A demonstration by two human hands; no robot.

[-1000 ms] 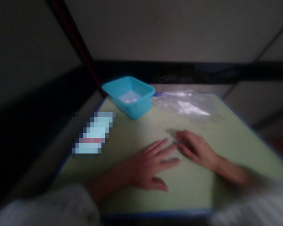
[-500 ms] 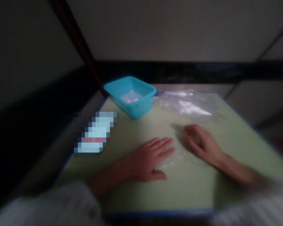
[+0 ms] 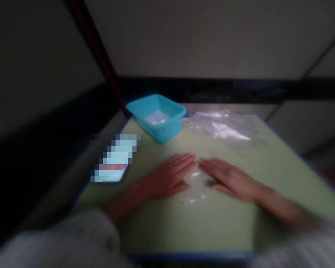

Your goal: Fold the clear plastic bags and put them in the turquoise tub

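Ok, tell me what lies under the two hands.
Clear, shiny plastic shows on the table between the left hand and right hand. What lies directly beneath them is covered, so how far the plastic reaches there can't be told.

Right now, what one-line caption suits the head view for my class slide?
Left hand and right hand nearly meet over clear plastic on a green table, blue basin beyond.

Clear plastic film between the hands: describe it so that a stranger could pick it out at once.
On the yellow-green, blue-edged table, find the left hand and right hand, fingertips almost meeting. The clear plastic film shows between them, marked by small white glints. Unlike the larger clear plastic pile beside the turquoise basin, it lies nearer the wearer.
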